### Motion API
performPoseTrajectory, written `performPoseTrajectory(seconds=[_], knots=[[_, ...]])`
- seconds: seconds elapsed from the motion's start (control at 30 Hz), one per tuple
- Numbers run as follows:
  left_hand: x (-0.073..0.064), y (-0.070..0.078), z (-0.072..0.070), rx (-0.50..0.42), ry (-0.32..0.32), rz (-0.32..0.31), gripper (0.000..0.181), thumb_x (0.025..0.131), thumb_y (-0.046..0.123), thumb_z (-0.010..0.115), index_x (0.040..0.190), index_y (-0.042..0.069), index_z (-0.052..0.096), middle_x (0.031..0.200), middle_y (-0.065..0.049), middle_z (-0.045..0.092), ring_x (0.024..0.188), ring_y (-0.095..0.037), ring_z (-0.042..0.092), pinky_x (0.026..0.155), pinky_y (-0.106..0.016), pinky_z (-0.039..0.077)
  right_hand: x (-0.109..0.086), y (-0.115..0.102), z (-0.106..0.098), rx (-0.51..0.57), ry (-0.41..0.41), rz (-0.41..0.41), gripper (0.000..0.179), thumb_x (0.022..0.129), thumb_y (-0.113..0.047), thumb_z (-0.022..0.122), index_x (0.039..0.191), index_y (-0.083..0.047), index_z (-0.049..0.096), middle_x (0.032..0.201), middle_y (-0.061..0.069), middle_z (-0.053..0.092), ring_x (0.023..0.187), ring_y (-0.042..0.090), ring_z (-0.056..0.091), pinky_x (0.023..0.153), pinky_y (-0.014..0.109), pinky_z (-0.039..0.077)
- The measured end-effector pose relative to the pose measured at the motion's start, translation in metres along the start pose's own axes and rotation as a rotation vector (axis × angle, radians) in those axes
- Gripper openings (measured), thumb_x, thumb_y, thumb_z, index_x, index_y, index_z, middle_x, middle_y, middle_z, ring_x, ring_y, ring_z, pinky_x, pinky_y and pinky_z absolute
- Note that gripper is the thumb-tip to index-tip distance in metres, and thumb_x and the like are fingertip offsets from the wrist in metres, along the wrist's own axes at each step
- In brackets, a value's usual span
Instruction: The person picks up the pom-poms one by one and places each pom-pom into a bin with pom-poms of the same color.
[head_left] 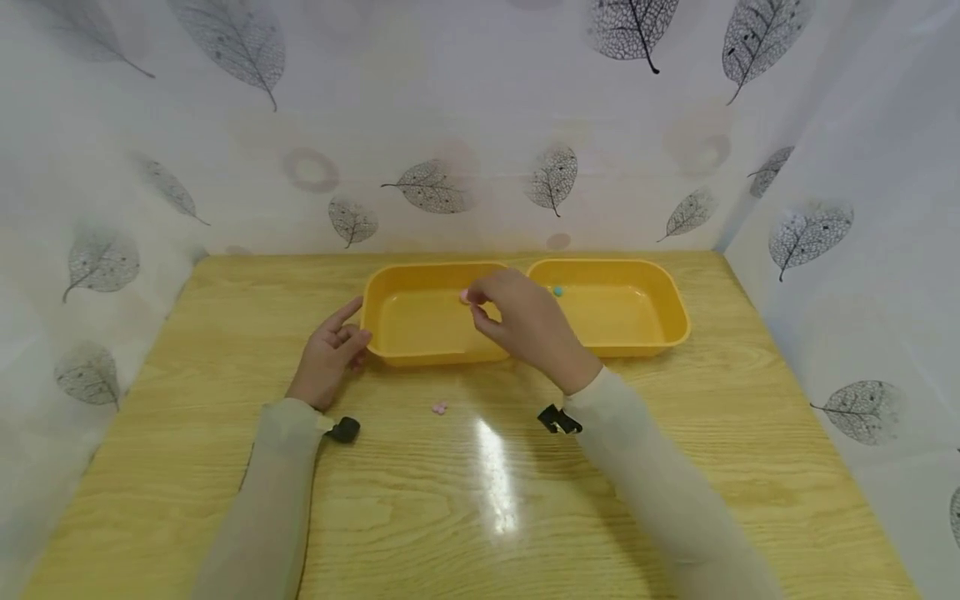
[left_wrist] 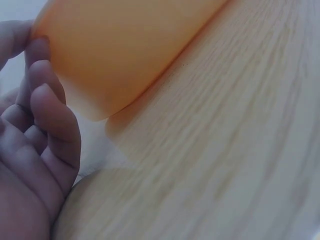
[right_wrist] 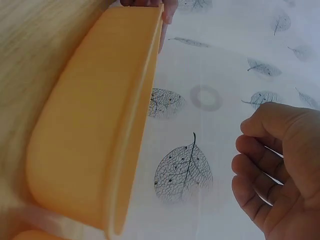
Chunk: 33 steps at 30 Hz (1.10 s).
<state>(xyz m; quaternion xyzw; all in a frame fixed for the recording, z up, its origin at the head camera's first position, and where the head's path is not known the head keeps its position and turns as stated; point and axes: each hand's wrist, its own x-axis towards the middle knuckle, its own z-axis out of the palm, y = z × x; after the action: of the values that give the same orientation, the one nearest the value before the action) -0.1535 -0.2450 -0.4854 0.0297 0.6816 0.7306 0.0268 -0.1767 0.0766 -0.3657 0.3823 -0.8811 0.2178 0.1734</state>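
Note:
My left hand (head_left: 327, 354) grips the left end of the left yellow tray (head_left: 420, 360), thumb at its front corner and index finger along its side. In the left wrist view the fingertips (left_wrist: 42, 47) meet the tray's translucent wall. Above this tray hangs my right hand (head_left: 525, 321), fingers loosely curled, thumb close to the index finger. A small pink piece (head_left: 463, 296) shows right at its fingertips in the head view. No piece is visible at the right hand's fingers (right_wrist: 245, 150) in the right wrist view. A pink flower-shaped piece (head_left: 439, 407) lies on the table in front.
A second yellow tray (head_left: 630, 350) stands close on the right, with a small teal piece (head_left: 558, 292) inside near its back left. The wooden table (head_left: 420, 517) ends at a white leaf-patterned curtain (head_left: 480, 100) behind and on both sides.

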Motion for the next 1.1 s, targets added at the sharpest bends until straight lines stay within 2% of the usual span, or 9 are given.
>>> performPoseTrajectory(seconds=[0.1,0.2,0.4,0.57,0.73,0.83,0.9,1.0,1.1], knots=[[0.0,-0.001,0.0,0.003,0.001,-0.004,0.065,0.103,0.014,0.066,0.16,0.009,0.037,0.083,0.005,0.063,0.066,-0.009,0.054,0.055,-0.021,0.049,0.015,-0.001,0.0,-0.009,-0.032,-0.037,0.005,0.096,-0.009,0.069,0.1,-0.008,0.07,0.097,0.004,0.071,0.089,0.02,0.065,0.079,0.032,0.055],[0.0,-0.001,-0.001,0.011,0.007,-0.004,0.065,0.103,0.015,0.067,0.16,0.01,0.037,0.083,0.005,0.063,0.067,-0.009,0.054,0.055,-0.021,0.049,0.034,0.003,0.005,-0.018,-0.119,-0.04,0.004,0.097,-0.011,0.067,0.099,-0.009,0.069,0.095,0.003,0.069,0.088,0.019,0.063,0.077,0.03,0.054],[-0.001,0.0,-0.002,0.021,0.023,-0.022,0.064,0.102,0.017,0.068,0.159,0.012,0.039,0.083,0.004,0.063,0.067,-0.009,0.054,0.055,-0.02,0.049,0.074,0.01,0.018,-0.043,-0.421,0.013,0.005,0.095,-0.009,0.065,0.099,-0.011,0.067,0.099,0.002,0.068,0.089,0.02,0.059,0.081,0.034,0.051],[0.0,0.001,-0.001,0.027,0.011,-0.019,0.064,0.102,0.017,0.067,0.16,0.012,0.039,0.083,0.003,0.062,0.066,-0.01,0.053,0.054,-0.021,0.048,0.1,0.015,0.034,-0.069,-0.626,0.039,0.008,0.092,-0.004,0.064,0.096,-0.011,0.065,0.097,0.004,0.066,0.087,0.02,0.056,0.08,0.036,0.049],[0.004,0.0,-0.001,0.029,-0.008,-0.007,0.063,0.103,0.016,0.067,0.159,0.011,0.04,0.083,0.003,0.063,0.065,-0.01,0.052,0.054,-0.021,0.047,0.116,0.016,0.052,-0.166,-0.772,0.053,0.012,0.091,-0.004,0.066,0.086,-0.014,0.062,0.087,0.0,0.063,0.079,0.017,0.054,0.072,0.033,0.048],[0.005,0.0,0.0,0.017,-0.015,-0.01,0.063,0.102,0.015,0.067,0.159,0.012,0.04,0.082,0.003,0.063,0.064,-0.01,0.052,0.053,-0.021,0.047,0.122,0.016,0.064,-0.205,-0.856,0.017,0.023,0.089,0.0,0.061,0.073,-0.017,0.056,0.074,-0.003,0.055,0.068,0.014,0.046,0.063,0.03,0.042],[0.005,0.001,0.0,0.01,-0.015,-0.014,0.063,0.102,0.015,0.067,0.159,0.012,0.041,0.082,0.003,0.062,0.064,-0.01,0.052,0.053,-0.021,0.047,0.124,0.015,0.073,-0.205,-0.92,0.005,0.03,0.087,0.003,0.056,0.066,-0.018,0.051,0.067,-0.003,0.049,0.063,0.013,0.039,0.063,0.032,0.038],[0.004,0.001,0.0,0.011,-0.008,-0.024,0.063,0.102,0.016,0.068,0.159,0.013,0.041,0.082,0.003,0.062,0.064,-0.009,0.052,0.053,-0.021,0.047,0.124,0.014,0.085,-0.215,-0.995,-0.015,0.034,0.09,0.003,0.053,0.065,-0.018,0.046,0.066,-0.003,0.044,0.062,0.013,0.035,0.064,0.032,0.037],[0.002,0.002,-0.002,0.003,0.002,-0.036,0.064,0.102,0.016,0.068,0.159,0.013,0.04,0.082,0.003,0.062,0.065,-0.009,0.052,0.054,-0.021,0.047,0.123,0.01,0.094,-0.258,-1.015,-0.026,0.032,0.092,0.003,0.054,0.068,-0.017,0.046,0.072,-0.001,0.048,0.066,0.015,0.039,0.066,0.033,0.041]])
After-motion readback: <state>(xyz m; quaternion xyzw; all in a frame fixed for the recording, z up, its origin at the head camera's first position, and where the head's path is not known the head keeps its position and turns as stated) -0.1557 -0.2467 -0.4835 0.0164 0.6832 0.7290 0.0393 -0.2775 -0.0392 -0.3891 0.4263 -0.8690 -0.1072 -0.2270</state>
